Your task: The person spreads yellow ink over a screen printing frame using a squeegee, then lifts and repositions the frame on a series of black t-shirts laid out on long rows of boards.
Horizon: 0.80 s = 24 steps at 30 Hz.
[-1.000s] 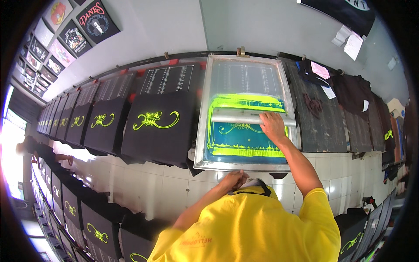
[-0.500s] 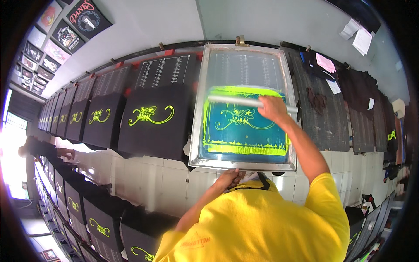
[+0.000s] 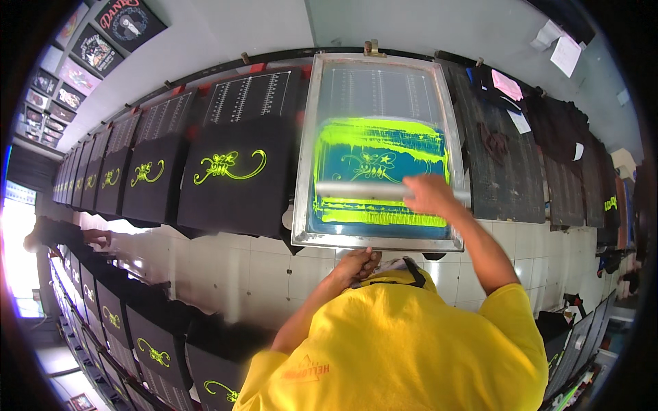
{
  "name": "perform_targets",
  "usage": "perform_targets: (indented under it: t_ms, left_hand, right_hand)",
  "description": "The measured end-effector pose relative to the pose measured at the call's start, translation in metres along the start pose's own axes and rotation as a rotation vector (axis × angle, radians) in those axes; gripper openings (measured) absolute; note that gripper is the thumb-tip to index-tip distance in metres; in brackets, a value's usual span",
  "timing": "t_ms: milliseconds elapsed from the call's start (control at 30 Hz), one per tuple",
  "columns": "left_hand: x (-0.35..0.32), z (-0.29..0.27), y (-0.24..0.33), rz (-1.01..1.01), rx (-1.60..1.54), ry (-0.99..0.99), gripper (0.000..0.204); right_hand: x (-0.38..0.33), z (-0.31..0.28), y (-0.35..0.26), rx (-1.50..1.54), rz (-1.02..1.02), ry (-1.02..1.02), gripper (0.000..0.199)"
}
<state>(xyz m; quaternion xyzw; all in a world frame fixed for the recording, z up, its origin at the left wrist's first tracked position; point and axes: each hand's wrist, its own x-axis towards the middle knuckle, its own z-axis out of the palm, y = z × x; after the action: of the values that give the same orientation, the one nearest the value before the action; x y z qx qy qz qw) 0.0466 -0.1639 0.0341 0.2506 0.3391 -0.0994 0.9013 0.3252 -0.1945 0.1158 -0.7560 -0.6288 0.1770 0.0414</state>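
A silver-framed printing screen (image 3: 306, 236) lies over a black-covered board, with a blue-green mesh and bright yellow-green ink bands at its far and near ends. My right hand (image 3: 430, 195) is closed round a long pale squeegee (image 3: 363, 191), which lies crosswise on the mesh, blurred by motion. Beneath and beyond the squeegee, part of a flower-and-scroll design (image 3: 369, 164) shows. At the middle of the frame's near edge, my left hand (image 3: 356, 266) is closed with its fingertips against the rail; the rest of its grip is hidden.
To the left, a row of black shirts (image 3: 233, 154) on boards bears the same yellow-green design. Dark boards (image 3: 507, 171) with cloth and papers stand to the right. Behind me runs another row of printed shirts (image 3: 154, 342). Another person's hand (image 3: 97, 238) shows far left.
My right hand has pulled the squeegee from the far part of the mesh toward me, over the design. Ink streaks now lie behind it. My left hand stays at the near rail.
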Motion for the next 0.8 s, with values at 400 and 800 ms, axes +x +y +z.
perform_targets:
  t_ms: [400, 800]
  left_hand:
    - [0.005, -0.007, -0.003, 0.007, -0.051, -0.088, 0.025]
    - [0.003, -0.008, -0.002, -0.046, -0.187, -0.110, 0.021]
  right_hand:
    - [-0.066, 0.022, -0.047, -0.113, 0.001, 0.127, 0.029]
    - [-0.057, 0.038, -0.043, -0.205, -0.014, 0.197, 0.028]
